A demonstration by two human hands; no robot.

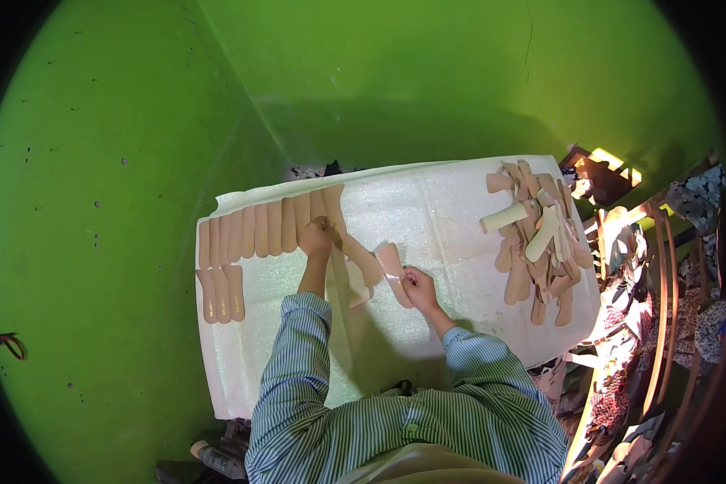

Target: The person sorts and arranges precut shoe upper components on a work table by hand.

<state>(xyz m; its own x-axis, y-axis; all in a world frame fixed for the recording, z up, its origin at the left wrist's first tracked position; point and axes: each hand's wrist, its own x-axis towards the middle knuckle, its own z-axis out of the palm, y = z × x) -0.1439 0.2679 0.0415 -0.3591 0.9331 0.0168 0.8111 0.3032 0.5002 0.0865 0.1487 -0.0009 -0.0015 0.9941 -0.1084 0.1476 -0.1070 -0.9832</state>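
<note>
My right hand [419, 289] is closed on the edge of a tan insole [392, 264], which lies slanted over the white sheet. Bent fingers close up my left hand [320, 235] at the right end of a row of overlapping tan insoles [248, 230]; what they hold is hidden. Between my hands another insole [361, 260] slants down to the right, its upper end close to my left hand. Below the row's left end, a shorter row of 3 insoles [220, 294] carries small gold print.
A loose heap of insoles [532, 242] covers the right part of the white-covered table [452, 194]. Green walls [121, 202] rise at the left and behind. Wooden bars [661, 306] and piled patterned cloth [613, 395] stand to the right.
</note>
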